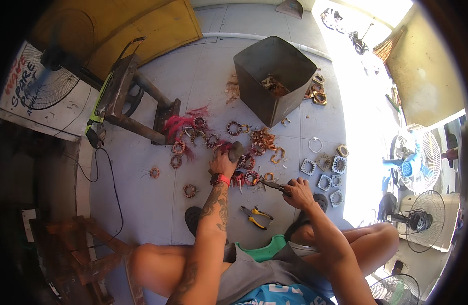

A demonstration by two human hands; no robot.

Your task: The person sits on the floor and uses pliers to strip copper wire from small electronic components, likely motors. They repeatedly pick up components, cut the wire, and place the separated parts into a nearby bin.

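Note:
My left hand (223, 163) is closed around a blunt grey-brown lump (236, 151), whose kind I cannot make out. It is held over a heap of wound motor stators. In my right hand (298, 193) is a pair of dark pliers (274, 186), pointing left. The jaws reach to the edge of a stator ring with reddish windings (252, 178); whether they grip a wire is too small to tell. More wound stators, such as one ring (189, 190) and another (234, 128), lie scattered around. Yellow-handled cutting pliers (255, 217) rest on the floor between my feet.
A deep metal bin (267, 109) with scraps inside stands ahead. Bare metal stator cores (324, 182) lie at the right. Pink strands (179, 122) spread beside a low wooden stool (142, 101) at the left. Several fans, one with a blue hub (408, 169), stand along the right side.

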